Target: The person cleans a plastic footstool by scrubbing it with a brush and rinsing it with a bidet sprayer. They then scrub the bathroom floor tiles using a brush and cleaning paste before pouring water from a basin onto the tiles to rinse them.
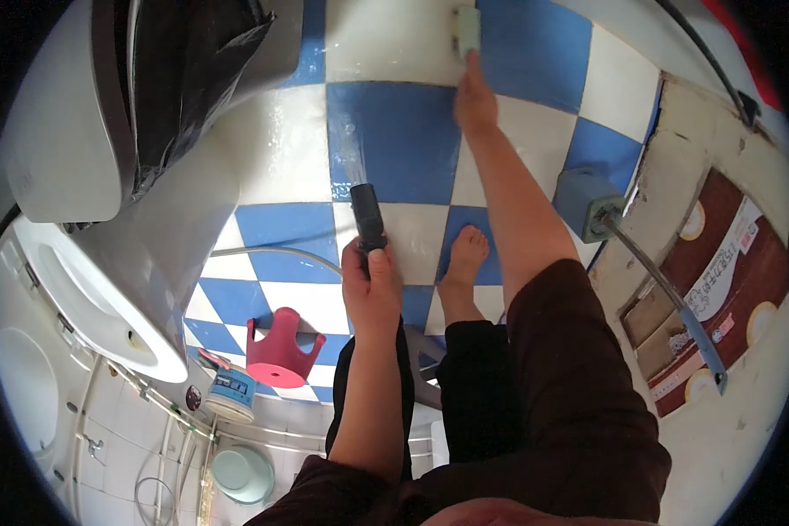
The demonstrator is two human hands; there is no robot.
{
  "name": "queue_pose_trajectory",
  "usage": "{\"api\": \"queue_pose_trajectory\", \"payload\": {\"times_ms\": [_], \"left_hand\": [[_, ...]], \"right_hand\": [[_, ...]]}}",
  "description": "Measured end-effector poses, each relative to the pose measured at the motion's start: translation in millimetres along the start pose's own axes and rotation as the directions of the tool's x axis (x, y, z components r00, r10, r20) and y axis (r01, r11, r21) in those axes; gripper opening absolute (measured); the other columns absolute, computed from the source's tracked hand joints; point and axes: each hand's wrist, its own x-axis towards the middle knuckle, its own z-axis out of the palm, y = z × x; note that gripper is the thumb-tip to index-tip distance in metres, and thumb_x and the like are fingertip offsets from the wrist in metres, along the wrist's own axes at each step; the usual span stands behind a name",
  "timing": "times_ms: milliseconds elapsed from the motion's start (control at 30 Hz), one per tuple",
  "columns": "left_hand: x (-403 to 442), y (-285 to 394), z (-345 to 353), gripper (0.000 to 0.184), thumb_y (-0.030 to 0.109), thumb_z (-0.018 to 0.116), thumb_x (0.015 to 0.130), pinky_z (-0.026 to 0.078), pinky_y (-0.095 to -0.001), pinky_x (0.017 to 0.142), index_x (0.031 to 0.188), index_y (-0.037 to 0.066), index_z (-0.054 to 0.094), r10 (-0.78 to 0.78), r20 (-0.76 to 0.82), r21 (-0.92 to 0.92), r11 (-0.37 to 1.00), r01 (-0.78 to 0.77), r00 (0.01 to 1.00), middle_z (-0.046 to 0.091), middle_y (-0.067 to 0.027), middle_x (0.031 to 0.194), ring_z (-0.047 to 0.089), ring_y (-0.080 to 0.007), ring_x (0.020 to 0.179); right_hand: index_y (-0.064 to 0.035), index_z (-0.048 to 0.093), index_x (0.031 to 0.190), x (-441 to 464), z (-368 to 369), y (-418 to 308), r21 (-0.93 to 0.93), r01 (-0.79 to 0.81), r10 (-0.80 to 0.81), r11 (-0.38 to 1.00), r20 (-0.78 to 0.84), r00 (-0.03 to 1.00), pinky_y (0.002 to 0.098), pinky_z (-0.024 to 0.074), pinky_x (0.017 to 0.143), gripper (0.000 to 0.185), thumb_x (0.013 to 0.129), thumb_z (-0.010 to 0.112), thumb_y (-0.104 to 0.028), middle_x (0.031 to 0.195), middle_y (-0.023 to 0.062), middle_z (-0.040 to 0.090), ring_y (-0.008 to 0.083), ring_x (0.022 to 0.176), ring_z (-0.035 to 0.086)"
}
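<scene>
My left hand [373,280] is wrapped round a black spray nozzle [367,216], from which water runs onto the blue and white floor tiles [394,131]. A thin grey hose [280,252] leads across the floor to that hand. At the top of the view, my right hand [476,98] grips a pale brush [467,33], held low at the wet tiles. The brush's underside is hidden, and its outline is slightly blurred.
At the left are a white toilet [105,294] and a black bag [184,79]. A pink stool [282,352], a white bucket [231,394] and a green basin [243,474] stand lower left. A long-handled tool [666,285] leans at the right. My bare foot [465,259] is between my arms.
</scene>
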Motion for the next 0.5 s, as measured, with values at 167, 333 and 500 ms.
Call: {"api": "queue_pose_trajectory", "payload": {"times_ms": [167, 333, 500], "left_hand": [[0.8, 11.6, 1.4, 0.035, 0.029, 0.053, 0.092, 0.041, -0.0189, 0.061, 0.110, -0.001, 0.050, -0.028, -0.009, 0.062, 0.998, 0.029, 1.000, 0.057, -0.0016, 0.083, 0.051, -0.0062, 0.071], [5.3, 14.4, -2.8, 0.034, 0.029, 0.053, 0.092, 0.040, -0.0191, 0.060, 0.108, -0.001, 0.050, -0.010, 0.015, 0.073, 0.997, 0.009, 1.000, 0.057, -0.0012, 0.082, 0.050, -0.0056, 0.069], [8.6, 12.6, -1.0, 0.031, 0.029, 0.052, 0.092, 0.040, -0.0202, 0.062, 0.105, 0.001, 0.052, 0.001, -0.037, 0.079, 0.997, 0.002, 0.999, 0.055, 0.0000, 0.081, 0.049, -0.0062, 0.070]], "right_hand": [[-0.0236, 0.020, 0.143, -56.2, 47.8, -58.8, -0.315, 0.129, 0.015, 0.940, 0.417, 0.909, 0.0412, 0.0489, 0.081, 0.050, 0.097, 0.031, -0.039, 0.110, 0.0220, 0.060, 0.0342, 0.093, 0.063], [-0.0318, 0.017, 0.144, 12.0, -16.5, -56.8, 0.056, -0.287, 0.278, 0.956, 0.138, 0.951, 0.0412, 0.0495, 0.080, 0.047, 0.098, 0.027, -0.037, 0.112, 0.0222, 0.059, 0.0359, 0.096, 0.062], [-0.0358, 0.016, 0.143, 0.3, 15.7, -35.6, -0.320, 0.102, -0.058, 0.942, 0.144, 0.988, 0.0415, 0.0480, 0.081, 0.047, 0.098, 0.028, -0.031, 0.108, 0.0185, 0.061, 0.0325, 0.093, 0.062]]}}
